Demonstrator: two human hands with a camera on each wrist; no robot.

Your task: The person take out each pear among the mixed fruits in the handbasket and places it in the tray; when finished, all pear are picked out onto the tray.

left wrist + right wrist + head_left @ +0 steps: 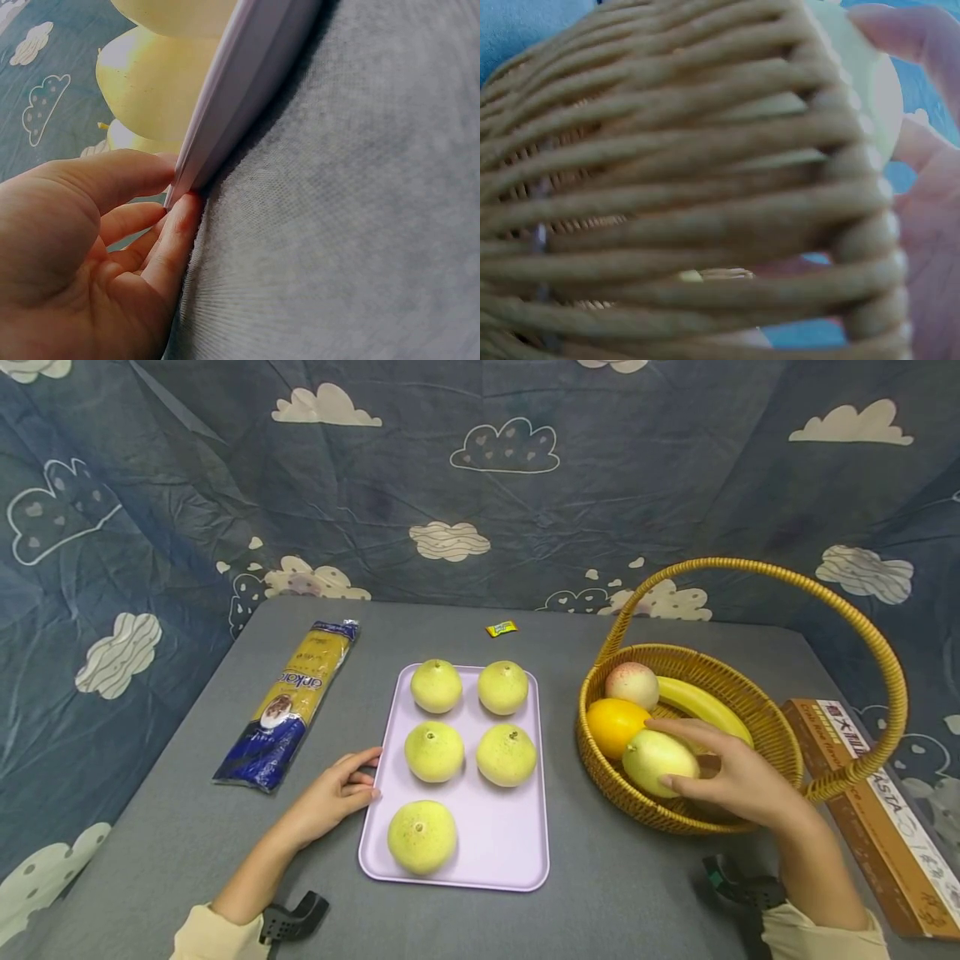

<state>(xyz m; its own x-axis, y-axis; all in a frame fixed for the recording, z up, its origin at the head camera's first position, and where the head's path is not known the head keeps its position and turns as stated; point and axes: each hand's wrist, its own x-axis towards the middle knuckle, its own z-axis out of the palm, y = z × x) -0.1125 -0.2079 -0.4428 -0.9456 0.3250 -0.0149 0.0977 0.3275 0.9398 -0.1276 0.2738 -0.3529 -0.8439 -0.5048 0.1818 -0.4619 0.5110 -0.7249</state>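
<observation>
My left hand (330, 799) is at the left edge of a lilac tray (491, 852). In the left wrist view, its thumb and fingers pinch the tray's rim (214, 112). Several round, yellow-green, pear-like fruits (422, 837) sit on the tray, two columns wide. On the right, my right hand (738, 768) reaches into a wicker basket (772, 739) and grips an oval pale green fruit (656, 762) between thumb and fingers. The basket's weave hides part of that fruit in the right wrist view. Beside it lie an orange-yellow fruit (615, 727), a peach (632, 685) and a banana (705, 706).
A blue-and-yellow pasta packet (292, 702) lies left of the tray. A small yellow wrapped candy (501, 628) is near the back edge. A long brown pasta box (873, 827) lies at the right. The basket's tall handle (862, 610) arches over its right side.
</observation>
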